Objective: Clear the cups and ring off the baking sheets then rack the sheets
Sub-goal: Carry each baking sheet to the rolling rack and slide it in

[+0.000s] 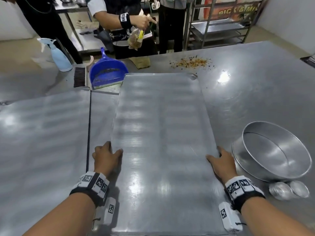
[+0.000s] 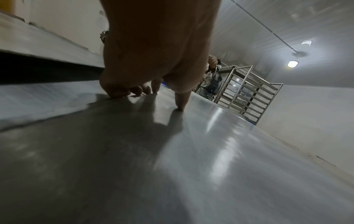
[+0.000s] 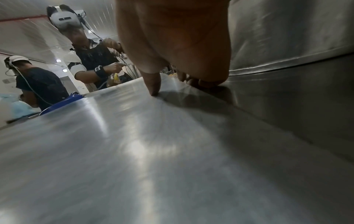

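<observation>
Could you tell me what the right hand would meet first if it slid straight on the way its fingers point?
Probably nothing soon: the right hand points along the baking sheet's right edge, toward bare table; depth is uncertain.

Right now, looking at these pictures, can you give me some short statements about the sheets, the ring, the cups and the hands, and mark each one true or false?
1. Both hands grip the middle baking sheet, the left hand on its left edge and the right hand on its right edge. True.
2. The cake ring sits on that sheet. False: it rests on the table, to the right of the sheet.
3. The foil cups lie on the table just in front of the ring. True.
4. The blue dustpan is full of crumbs. False: most crumbs lie scattered on the table.
5. A second baking sheet lies to the left. True.
</observation>
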The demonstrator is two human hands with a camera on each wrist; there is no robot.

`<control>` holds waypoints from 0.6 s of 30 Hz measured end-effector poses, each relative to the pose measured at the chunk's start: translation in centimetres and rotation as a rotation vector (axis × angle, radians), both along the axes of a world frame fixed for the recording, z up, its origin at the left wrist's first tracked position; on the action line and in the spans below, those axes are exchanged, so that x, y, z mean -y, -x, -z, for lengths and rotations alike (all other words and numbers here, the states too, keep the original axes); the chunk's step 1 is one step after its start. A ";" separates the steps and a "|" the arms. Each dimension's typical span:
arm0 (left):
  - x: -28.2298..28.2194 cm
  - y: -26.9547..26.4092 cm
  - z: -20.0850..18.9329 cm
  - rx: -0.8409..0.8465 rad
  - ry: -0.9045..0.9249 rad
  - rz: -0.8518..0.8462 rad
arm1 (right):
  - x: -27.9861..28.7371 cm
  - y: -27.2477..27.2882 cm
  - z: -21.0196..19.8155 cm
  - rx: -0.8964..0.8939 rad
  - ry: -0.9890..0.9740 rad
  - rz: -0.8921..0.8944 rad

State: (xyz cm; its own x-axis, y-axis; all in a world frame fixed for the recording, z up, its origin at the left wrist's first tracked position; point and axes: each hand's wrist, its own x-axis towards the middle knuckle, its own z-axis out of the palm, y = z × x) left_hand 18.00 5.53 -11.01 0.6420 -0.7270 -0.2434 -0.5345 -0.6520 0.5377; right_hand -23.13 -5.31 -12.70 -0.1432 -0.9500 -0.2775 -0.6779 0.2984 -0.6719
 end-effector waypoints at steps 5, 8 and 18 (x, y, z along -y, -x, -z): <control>-0.2 -0.7 -0.5 -0.034 0.005 0.006 | -0.4 -0.3 0.3 -0.019 0.009 0.002; -0.5 -0.6 -0.1 -0.087 0.050 -0.008 | -0.7 -0.5 0.4 -0.075 0.010 -0.002; -1.1 -0.1 -1.0 -0.219 0.163 -0.076 | 0.0 -0.2 1.0 -0.150 0.008 -0.033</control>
